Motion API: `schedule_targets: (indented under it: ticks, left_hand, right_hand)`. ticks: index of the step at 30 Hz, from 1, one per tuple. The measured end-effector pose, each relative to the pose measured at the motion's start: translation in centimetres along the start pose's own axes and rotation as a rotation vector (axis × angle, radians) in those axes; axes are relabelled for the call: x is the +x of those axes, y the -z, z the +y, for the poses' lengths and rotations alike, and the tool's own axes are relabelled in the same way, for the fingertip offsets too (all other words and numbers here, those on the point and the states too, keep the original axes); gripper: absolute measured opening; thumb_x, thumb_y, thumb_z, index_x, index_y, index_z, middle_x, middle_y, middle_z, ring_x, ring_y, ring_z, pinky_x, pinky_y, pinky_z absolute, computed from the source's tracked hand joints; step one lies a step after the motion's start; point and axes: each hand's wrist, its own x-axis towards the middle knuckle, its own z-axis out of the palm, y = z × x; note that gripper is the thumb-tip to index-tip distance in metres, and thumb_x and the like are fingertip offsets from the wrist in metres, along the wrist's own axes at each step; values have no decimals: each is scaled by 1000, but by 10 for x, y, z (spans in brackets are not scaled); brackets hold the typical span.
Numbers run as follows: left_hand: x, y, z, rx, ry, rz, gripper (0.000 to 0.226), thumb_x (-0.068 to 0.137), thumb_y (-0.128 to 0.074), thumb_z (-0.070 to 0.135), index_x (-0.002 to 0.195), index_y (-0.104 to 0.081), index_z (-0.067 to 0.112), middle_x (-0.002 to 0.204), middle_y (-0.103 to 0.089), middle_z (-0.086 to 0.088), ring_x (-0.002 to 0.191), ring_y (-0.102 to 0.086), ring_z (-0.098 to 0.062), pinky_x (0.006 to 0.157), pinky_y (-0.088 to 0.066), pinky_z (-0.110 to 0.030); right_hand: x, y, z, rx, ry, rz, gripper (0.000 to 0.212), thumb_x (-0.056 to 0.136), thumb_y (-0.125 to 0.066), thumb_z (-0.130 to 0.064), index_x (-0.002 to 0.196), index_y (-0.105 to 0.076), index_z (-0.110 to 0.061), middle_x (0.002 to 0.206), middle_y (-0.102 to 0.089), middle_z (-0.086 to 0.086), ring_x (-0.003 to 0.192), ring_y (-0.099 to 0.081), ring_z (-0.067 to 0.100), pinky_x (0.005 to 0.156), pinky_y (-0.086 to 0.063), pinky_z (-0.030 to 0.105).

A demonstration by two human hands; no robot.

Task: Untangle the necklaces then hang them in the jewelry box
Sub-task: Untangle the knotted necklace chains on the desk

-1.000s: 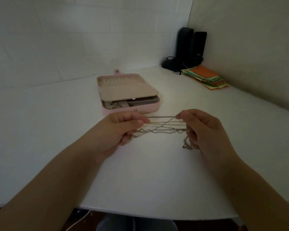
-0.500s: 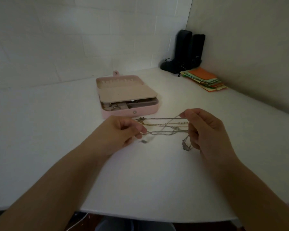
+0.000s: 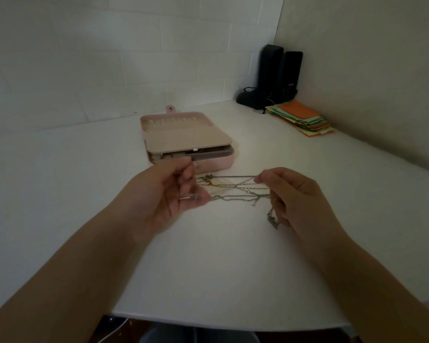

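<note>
1. The left hand (image 3: 170, 194) is curling its fingers around one end of the necklaces (image 3: 233, 190), with a small clasp showing against its palm
2. The right hand (image 3: 290, 196) is pinching the other end between thumb and forefinger, and a loose bunch of chain is hanging below its lower fingers
3. The necklaces are stretching between the two hands as several crossing strands, held just above the table (image 3: 208, 268)
4. The box (image 3: 186, 139) is sitting just beyond the left hand, its lid lying open and flat; the left fingers are overlapping its front wall in the view, and whether they are touching it cannot be told
5. Speakers (image 3: 275, 78) are standing well beyond the right hand in the corner; a small pale label is showing on one, too small to read
6. A pile of papers (image 3: 302, 118) is lying just in front of the speakers, with no writing legible
7. The near table edge is running below both forearms, and bare tabletop is lying left of the left hand, right of the right hand and between the hands and that edge
</note>
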Motion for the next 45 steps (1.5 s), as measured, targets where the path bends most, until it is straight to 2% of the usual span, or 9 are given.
schedule_targets:
  ticks: [4, 7, 14, 20, 26, 29, 34, 41, 45]
  left_hand:
    - [-3, 0, -2, 114, -15, -53, 20, 73, -54, 22, 59, -66, 14, 50, -41, 2, 42, -43, -8, 45, -48, -19]
    - [-4, 1, -2, 152, -23, -121, 23, 73, -53, 18, 76, -76, 17, 55, -43, 4, 46, -38, -4, 43, -39, -14]
    - [1, 6, -7, 162, -11, -127, 48, 65, -58, 1, 108, -65, 21, 70, -62, 5, 54, -52, -1, 48, -45, -10]
    - [3, 13, -9, 166, 7, -145, 63, 60, -64, -15, 107, -64, 28, 75, -67, 2, 69, -64, -5, 69, -55, -18]
    - [4, 14, -9, 176, 16, -153, 71, 58, -65, -17, 113, -60, 28, 77, -64, 2, 64, -63, -5, 63, -55, -17]
    - [5, 15, -10, 165, 14, -186, 68, 61, -61, -8, 118, -58, 29, 77, -62, 3, 64, -60, -5, 63, -55, -18]
    - [4, 15, -11, 202, -8, -239, 80, 56, -58, -17, 119, -56, 32, 80, -62, 3, 63, -58, -7, 62, -53, -18]
    - [3, 16, -12, 273, 1, -294, 87, 56, -59, -18, 125, -50, 35, 97, -63, -2, 69, -59, -9, 61, -51, -18]
    - [2, 16, -11, 279, 11, -291, 83, 58, -61, -15, 123, -51, 35, 92, -64, -1, 66, -59, -8, 62, -52, -18]
  right_hand:
    - [0, 0, -1, 0, -5, -8, 21, 90, -52, -22, 80, -68, -12, 39, -35, -6, 33, -26, 5, 35, -25, 14]
    - [0, 0, -2, 17, -16, -8, 21, 90, -52, -21, 80, -68, -11, 39, -35, -5, 32, -26, 5, 33, -26, 14]
    - [1, -2, 0, -20, -5, -38, 21, 90, -52, -22, 77, -67, -14, 37, -35, -8, 32, -27, 3, 35, -26, 13]
    - [0, -2, -1, -33, -10, -69, 22, 91, -52, -21, 75, -66, -16, 36, -33, -9, 32, -24, 4, 35, -24, 13]
    - [0, -3, -2, -23, -12, -82, 23, 91, -51, -17, 73, -66, -15, 37, -31, -7, 33, -23, 4, 34, -24, 12]
    - [-1, -3, -2, -35, -18, -86, 23, 91, -51, -19, 73, -66, -18, 37, -32, -8, 33, -23, 4, 34, -24, 13]
    - [0, -3, -2, -46, -19, -71, 22, 90, -52, -21, 74, -66, -18, 37, -33, -8, 33, -24, 3, 35, -25, 12]
    - [1, -2, 0, -64, 0, -42, 21, 90, -52, -22, 76, -67, -17, 36, -34, -8, 33, -25, 3, 37, -24, 11]
    - [0, -2, -1, -45, -1, -50, 20, 90, -52, -21, 77, -67, -17, 37, -34, -8, 33, -25, 4, 36, -25, 12]
